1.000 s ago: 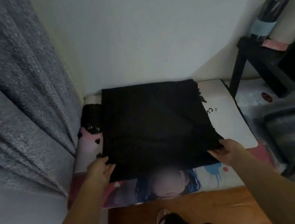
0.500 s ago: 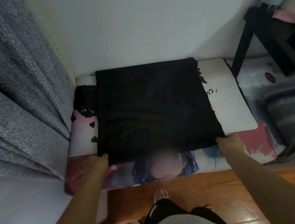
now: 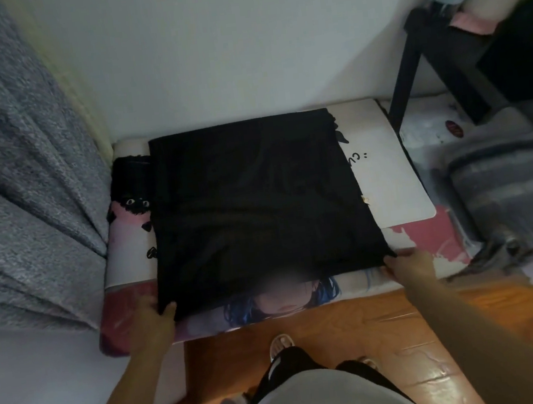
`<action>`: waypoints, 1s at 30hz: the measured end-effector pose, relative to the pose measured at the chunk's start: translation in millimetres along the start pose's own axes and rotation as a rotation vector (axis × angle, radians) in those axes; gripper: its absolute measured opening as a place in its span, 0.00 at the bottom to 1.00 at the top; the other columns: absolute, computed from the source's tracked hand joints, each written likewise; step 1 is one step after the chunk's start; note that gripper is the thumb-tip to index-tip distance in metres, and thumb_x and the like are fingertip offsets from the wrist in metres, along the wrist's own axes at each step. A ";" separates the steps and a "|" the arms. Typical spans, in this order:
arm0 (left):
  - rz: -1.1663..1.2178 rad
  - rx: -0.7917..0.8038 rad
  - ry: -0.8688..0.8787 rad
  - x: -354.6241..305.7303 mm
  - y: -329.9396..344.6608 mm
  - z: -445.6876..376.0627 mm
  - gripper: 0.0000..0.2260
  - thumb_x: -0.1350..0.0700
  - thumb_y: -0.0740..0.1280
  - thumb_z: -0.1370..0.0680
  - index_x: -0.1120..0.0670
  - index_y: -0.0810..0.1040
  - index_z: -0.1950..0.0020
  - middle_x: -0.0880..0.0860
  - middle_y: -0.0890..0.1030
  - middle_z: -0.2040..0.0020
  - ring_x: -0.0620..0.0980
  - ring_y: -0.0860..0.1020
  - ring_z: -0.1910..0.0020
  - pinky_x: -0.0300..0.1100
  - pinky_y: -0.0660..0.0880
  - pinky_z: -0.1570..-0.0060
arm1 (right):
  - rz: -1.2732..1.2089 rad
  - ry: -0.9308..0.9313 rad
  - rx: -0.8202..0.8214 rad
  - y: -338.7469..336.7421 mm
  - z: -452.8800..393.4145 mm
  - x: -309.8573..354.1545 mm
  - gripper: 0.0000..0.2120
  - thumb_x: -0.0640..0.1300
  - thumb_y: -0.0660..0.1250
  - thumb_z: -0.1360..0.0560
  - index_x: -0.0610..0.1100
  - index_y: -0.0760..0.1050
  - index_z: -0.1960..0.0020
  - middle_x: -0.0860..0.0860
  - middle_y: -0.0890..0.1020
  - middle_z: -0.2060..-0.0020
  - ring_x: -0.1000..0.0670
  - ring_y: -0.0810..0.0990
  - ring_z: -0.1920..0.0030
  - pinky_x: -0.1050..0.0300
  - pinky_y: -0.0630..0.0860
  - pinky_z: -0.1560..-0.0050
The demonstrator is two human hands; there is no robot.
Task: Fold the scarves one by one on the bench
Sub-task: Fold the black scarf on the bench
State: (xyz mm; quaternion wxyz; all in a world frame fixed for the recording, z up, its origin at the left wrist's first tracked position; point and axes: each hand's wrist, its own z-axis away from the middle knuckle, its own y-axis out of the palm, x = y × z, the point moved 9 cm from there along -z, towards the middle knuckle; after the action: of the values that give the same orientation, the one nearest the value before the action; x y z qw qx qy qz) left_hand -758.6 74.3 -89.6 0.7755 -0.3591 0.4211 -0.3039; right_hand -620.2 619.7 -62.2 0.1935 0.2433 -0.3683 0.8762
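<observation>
A plain white wall point(image 3: 224, 50) stands at the back, and a thick grey curtain point(image 3: 15, 170) hangs in folds on the left side. The floor point(image 3: 356, 334) is shiny orange-brown wood. On the right a black stand point(image 3: 415, 62) with thin legs leans up by the wall, and below it sits a grey striped thing point(image 3: 508, 181) that may be a blanket, though it is too blurry to be sure.

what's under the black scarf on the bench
The black scarf lies on a printed bench cushion, with a white pad showing at its right edge. What lies beneath its middle is covered.
</observation>
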 end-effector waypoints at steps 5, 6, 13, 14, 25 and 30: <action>-0.072 -0.176 -0.037 -33.3 -20.6 18.6 0.21 0.51 0.68 0.26 0.64 0.77 0.39 0.67 0.78 0.43 0.65 0.76 0.46 0.57 0.73 0.43 | -0.058 -0.111 -0.098 7.5 25.5 20.3 0.16 0.34 0.67 0.24 0.37 0.72 0.37 0.41 0.78 0.46 0.45 0.79 0.53 0.48 0.78 0.51; 0.004 -0.124 -0.048 -39.2 -16.4 16.6 0.21 0.49 0.66 0.25 0.63 0.78 0.40 0.65 0.80 0.44 0.63 0.77 0.48 0.54 0.75 0.46 | -0.161 -0.038 -0.025 21.1 31.6 16.8 0.14 0.33 0.67 0.24 0.35 0.74 0.38 0.41 0.80 0.49 0.46 0.80 0.55 0.49 0.80 0.51; 0.226 -0.005 -0.195 -42.9 -11.6 -4.3 0.17 0.52 0.66 0.20 0.65 0.78 0.40 0.60 0.81 0.44 0.60 0.80 0.49 0.51 0.78 0.48 | -0.693 0.482 0.374 92.1 80.7 6.6 0.13 0.36 0.66 0.21 0.35 0.72 0.38 0.37 0.79 0.44 0.39 0.80 0.44 0.47 0.81 0.43; 0.287 0.013 -0.203 -44.4 -10.2 -4.8 0.14 0.54 0.66 0.20 0.64 0.78 0.42 0.58 0.81 0.45 0.59 0.79 0.51 0.50 0.78 0.49 | -0.682 0.493 0.403 98.1 92.8 7.0 0.12 0.37 0.66 0.20 0.34 0.72 0.38 0.36 0.79 0.44 0.39 0.80 0.43 0.45 0.79 0.40; 0.724 0.254 -0.446 -38.8 6.0 -1.1 0.14 0.55 0.68 0.19 0.57 0.76 0.35 0.55 0.79 0.38 0.54 0.79 0.46 0.45 0.77 0.54 | -0.678 0.468 0.619 162.3 142.8 -1.6 0.14 0.40 0.64 0.19 0.32 0.72 0.37 0.35 0.81 0.44 0.37 0.82 0.44 0.43 0.76 0.35; 0.932 0.358 -0.487 -55.6 7.6 7.3 0.10 0.58 0.67 0.19 0.55 0.76 0.37 0.53 0.78 0.40 0.49 0.77 0.55 0.45 0.73 0.47 | -0.691 0.524 0.674 167.6 144.6 -11.5 0.16 0.40 0.62 0.18 0.30 0.70 0.35 0.33 0.78 0.40 0.36 0.80 0.41 0.43 0.75 0.35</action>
State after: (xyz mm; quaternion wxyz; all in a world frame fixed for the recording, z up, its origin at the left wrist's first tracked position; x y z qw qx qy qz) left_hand -776.6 123.8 -68.7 0.9518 -0.0573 0.2856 0.0963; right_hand -656.8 401.4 -72.9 0.4668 0.1721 0.0945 0.8623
